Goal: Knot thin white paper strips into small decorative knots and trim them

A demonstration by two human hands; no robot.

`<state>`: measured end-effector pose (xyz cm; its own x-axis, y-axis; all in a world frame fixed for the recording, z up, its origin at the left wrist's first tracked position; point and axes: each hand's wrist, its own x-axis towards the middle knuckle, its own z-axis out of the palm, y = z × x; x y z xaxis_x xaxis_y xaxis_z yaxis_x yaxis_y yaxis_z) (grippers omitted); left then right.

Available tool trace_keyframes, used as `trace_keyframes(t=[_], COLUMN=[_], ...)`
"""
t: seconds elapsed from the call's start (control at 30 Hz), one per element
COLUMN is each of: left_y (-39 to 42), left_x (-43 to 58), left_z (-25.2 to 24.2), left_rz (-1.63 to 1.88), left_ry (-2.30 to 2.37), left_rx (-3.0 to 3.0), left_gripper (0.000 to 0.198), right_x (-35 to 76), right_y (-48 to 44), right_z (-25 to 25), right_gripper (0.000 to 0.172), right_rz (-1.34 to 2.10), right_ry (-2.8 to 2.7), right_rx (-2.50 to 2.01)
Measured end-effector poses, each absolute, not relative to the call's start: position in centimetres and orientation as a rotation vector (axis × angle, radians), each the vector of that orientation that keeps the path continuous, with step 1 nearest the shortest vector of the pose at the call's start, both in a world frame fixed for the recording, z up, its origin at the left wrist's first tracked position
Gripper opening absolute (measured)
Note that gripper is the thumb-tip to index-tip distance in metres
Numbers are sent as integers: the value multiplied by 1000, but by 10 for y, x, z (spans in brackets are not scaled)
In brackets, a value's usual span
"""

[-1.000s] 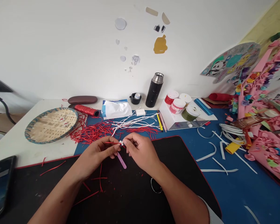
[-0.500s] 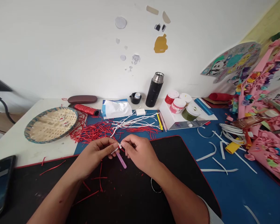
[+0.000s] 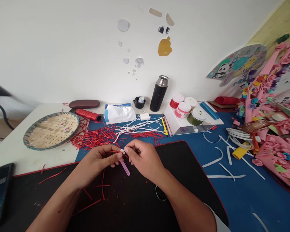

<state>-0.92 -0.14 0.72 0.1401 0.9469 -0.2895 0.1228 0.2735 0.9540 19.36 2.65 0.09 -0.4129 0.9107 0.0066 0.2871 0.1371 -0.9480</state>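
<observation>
Just above the black mat, my left hand point(image 3: 102, 160) and my right hand point(image 3: 143, 157) meet, both closed in a pinch. Between their fingertips is a small white knotted cord point(image 3: 122, 151). A red cord point(image 3: 114, 151) runs over the left fingers beside the knot. My left thumb presses against the white piece, while my right thumb and forefinger pinch its other side. Below the fingertips a purple strip point(image 3: 125, 168) slants down; what holds its upper end is hidden. Red cord offcuts point(image 3: 103, 185) lie on the mat left of the strip.
Behind the hands lie tangled red cords point(image 3: 96, 138), white cords point(image 3: 132, 126) and a red spool point(image 3: 88, 114). A woven basket point(image 3: 26, 137) sits left, a phone point(image 3: 1, 185) nearer. A black flask point(image 3: 158, 96) and paint jars point(image 3: 183, 109) stand at the back; paper strips point(image 3: 217, 158) lie right.
The view has shifted slightly. A white strand beside my left thumb no longer shows, and a red cord now appears across the left fingers. Both hands stay together at the knot.
</observation>
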Motion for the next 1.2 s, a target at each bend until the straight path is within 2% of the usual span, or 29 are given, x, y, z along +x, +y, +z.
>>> trace_keyframes(t=[0.37, 0.73, 1.2], left_y=[-2, -7, -3], left_x=[-3, -5, -3], left_z=[16, 10, 13], left_rz=[853, 895, 865], left_ry=[1395, 1463, 1370], left_rx=[1223, 1322, 1216], left_gripper=[46, 39, 40], right_x=[194, 194, 192], right_y=[28, 26, 27], right_z=[-4, -1, -3], right_gripper=[19, 19, 19], right_rz=[1375, 1392, 1435], right_ry=[-1766, -1726, -1694], right_rx=[-1101, -1121, -1095])
